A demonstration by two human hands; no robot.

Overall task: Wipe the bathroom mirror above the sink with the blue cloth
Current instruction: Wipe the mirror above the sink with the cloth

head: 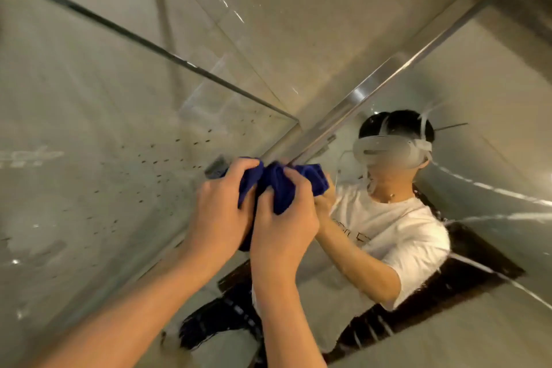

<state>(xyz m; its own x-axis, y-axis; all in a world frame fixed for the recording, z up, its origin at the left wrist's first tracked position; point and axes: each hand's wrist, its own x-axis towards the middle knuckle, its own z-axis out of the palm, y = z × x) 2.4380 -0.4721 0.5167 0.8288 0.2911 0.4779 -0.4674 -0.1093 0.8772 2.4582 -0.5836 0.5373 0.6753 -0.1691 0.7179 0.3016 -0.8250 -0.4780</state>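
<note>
A bunched blue cloth (276,184) is held up in front of me by both hands. My left hand (222,206) grips its left side with curled fingers. My right hand (283,227) grips its right and lower part. The mirror (466,134) fills the right of the view, with a metal frame edge (388,75) running diagonally. It shows the reflection of a person in a white shirt and a headset, with streaks and water lines on the glass. The cloth sits near the mirror's edge; whether it touches the glass I cannot tell.
A glass shower panel (104,143) with dark specks and water spots stands at the left, its dark top rail running diagonally. A tiled wall (298,24) lies behind. The view is strongly tilted.
</note>
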